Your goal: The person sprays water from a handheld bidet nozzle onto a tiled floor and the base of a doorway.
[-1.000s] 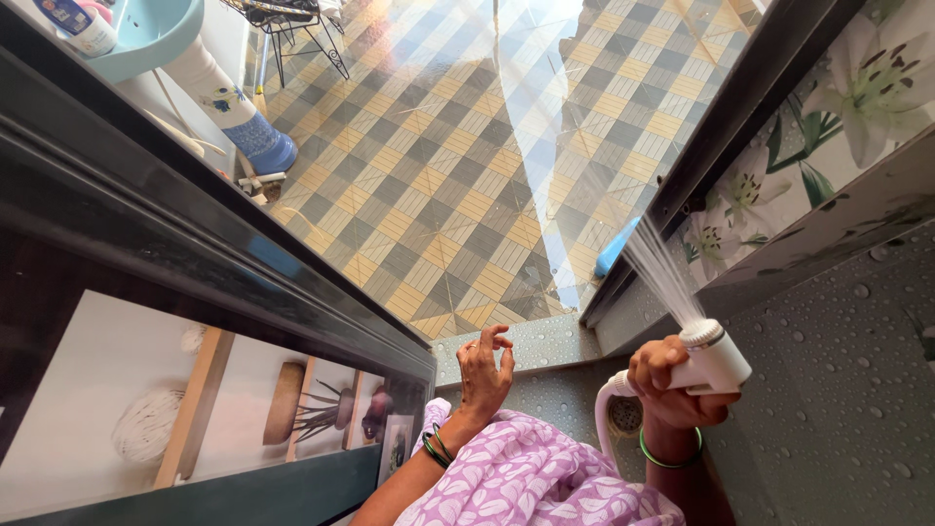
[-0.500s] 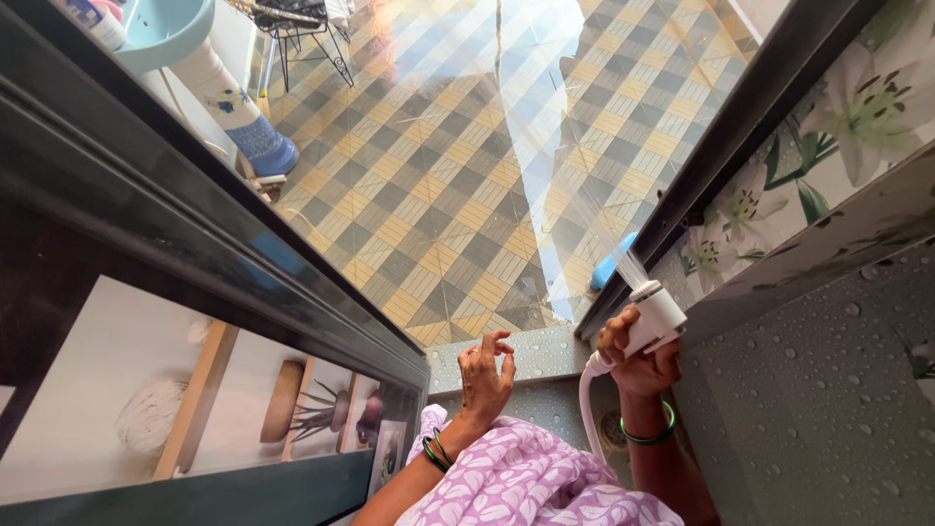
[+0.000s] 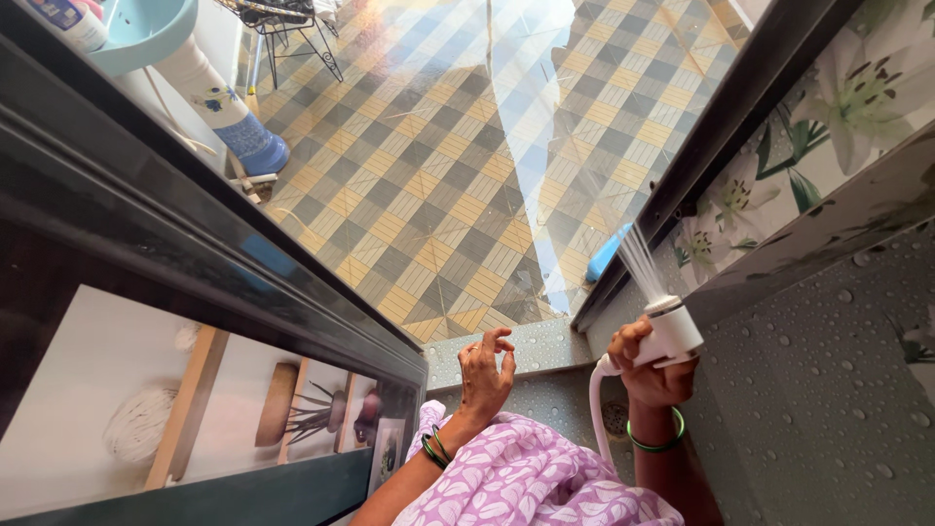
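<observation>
Nearest the camera, a purple leaf-patterned garment [image 3: 531, 482] is seen at the bottom edge. From it the left hand [image 3: 484, 375] is raised with green and dark bangles at the wrist; its grip is wide, the fingers spread and curled loosely, and nothing is held or touched. The right hand [image 3: 651, 370], with a green bangle, is closed around a white hand sprayer [image 3: 670, 331], whose white hose [image 3: 596, 409] curves down beside the wrist. The sprayer is held just in front of the wet grey threshold [image 3: 526, 349], near the dark door frame [image 3: 721, 127] on the right, and a fine spray of water [image 3: 638, 258] is thrown from its head up along that frame. A floor drain [image 3: 616, 417] is partly seen behind the hose. The grey wall [image 3: 828, 390] at the right is covered in droplets, with lily-patterned tiles [image 3: 857, 88] above it.

Beyond the threshold a yellow and grey checked floor [image 3: 438, 195] is spread out, and a blue object [image 3: 606, 255] lies at its right edge by the frame. At the far left corner a pale blue pedestal basin [image 3: 146, 29] stands; a bottle is seen at its rim, but what is inside the bowl cannot be told.
</observation>
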